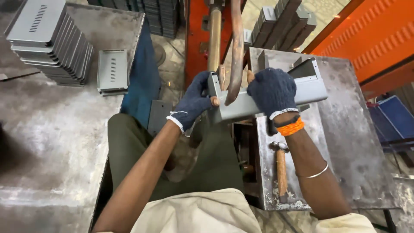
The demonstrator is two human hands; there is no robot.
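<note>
**Both gloved hands hold a grey sheet-metal part at the welder's copper arms**

A folded grey sheet-metal part [276, 97] sits just above the middle of the frame, lying roughly level and running from the centre toward the right. The left hand [193, 102], in a dark blue knitted glove, is closed around the part's left end, fingers wrapped over its upright flange. The right hand [272, 92], gloved the same way, is clamped over the top of the part near its middle; an orange band [290, 127] circles that wrist and a thin metal bangle [313, 174] sits further down the forearm.

Two copper arms [236, 47] come down from the top centre of the frame and meet the part between the hands, the curved one hooking in front of it.

Below the right hand, a wooden-handled hammer [280, 166] lies on a scuffed steel table [349, 142]. At the upper left, a leaning stack of grey vented panels [47, 41] rests on another steel bench [51, 129], with a shorter pile [113, 71] just beside it. More grey parts [284, 23] are stacked at the top right.
</note>
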